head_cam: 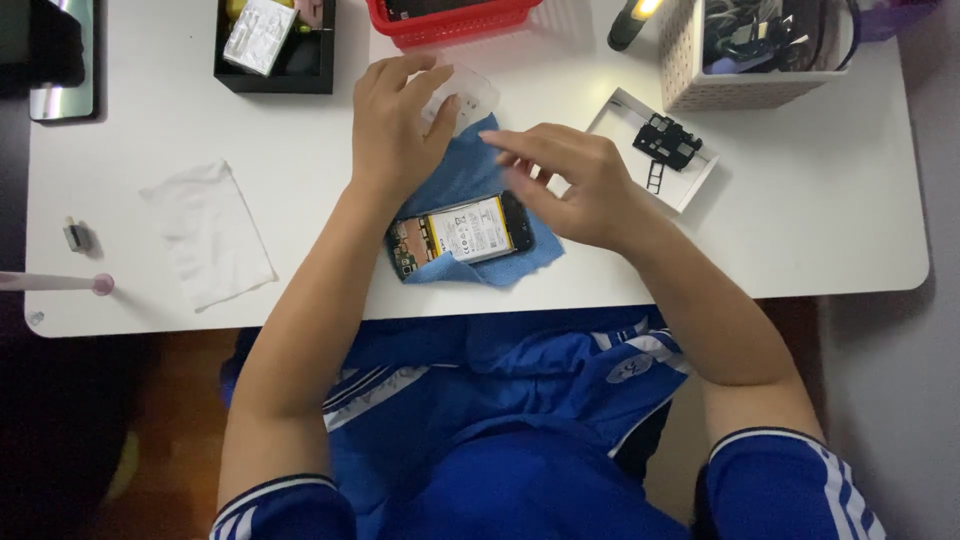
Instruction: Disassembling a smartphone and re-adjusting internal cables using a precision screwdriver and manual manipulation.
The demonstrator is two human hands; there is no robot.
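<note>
The left hand (pixel 395 125) lies with its fingers curled over a small clear plastic piece (pixel 468 92), thumb and forefinger closed lightly on its near edge. The piece rests at the far edge of the blue cloth (pixel 455 185), beyond the phone (pixel 462 234). It looks thin, light and bendy, likely slippery; a grip by its rim seems better than one on its face.

The right hand (pixel 575 185) hovers just right of the phone, fingers drawn together and pointing left toward the plastic piece. Whether the fingertips pinch anything I cannot tell; whatever might be there is too small to see.

The phone lies on the cloth, near the table's front edge, its back cover off, with the battery and a strip of circuit board bare. It should be stiff and moderately heavy for its size, but fragile where opened. I would judge the safe hold to be along its long side edges, away from the board and battery. The cloth beneath is soft and should keep it from sliding.

Right of the phone, a shallow white tray (pixel 690 190) holds a black part (pixel 668 141). Beyond that stands a white perforated bin (pixel 690 70). Far from the phone sit a red basket (pixel 450 25) and a black box (pixel 275 75). Left of the phone lies a white tissue (pixel 208 232).
</note>
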